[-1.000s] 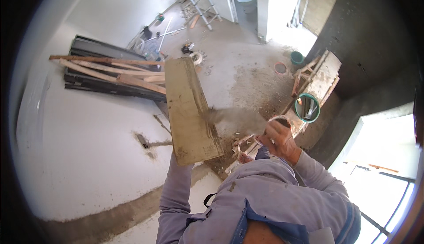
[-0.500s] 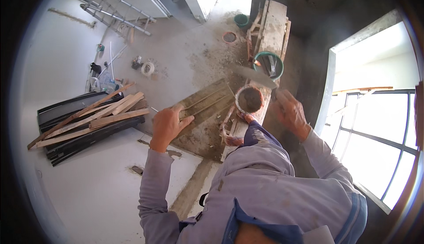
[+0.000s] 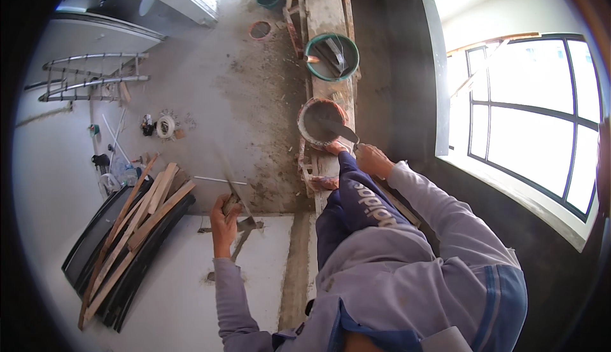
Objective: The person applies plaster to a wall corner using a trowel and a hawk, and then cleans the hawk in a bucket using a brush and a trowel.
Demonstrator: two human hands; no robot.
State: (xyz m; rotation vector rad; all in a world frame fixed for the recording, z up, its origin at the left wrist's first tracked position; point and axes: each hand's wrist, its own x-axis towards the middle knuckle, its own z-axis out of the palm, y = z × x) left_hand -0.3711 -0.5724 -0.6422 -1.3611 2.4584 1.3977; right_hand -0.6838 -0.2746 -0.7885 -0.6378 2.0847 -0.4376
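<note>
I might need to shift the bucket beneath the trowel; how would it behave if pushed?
The bucket probably feels heavy, given the dark grey mix inside. It could tip off, since it stands on a narrow plank. Its crusted rim suggests a rough grip.

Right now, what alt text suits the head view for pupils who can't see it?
A person's right hand holds a trowel over the edge of a bucket on a plank; the left hand grips a board seen edge-on. A green tub stands farther along.
</note>
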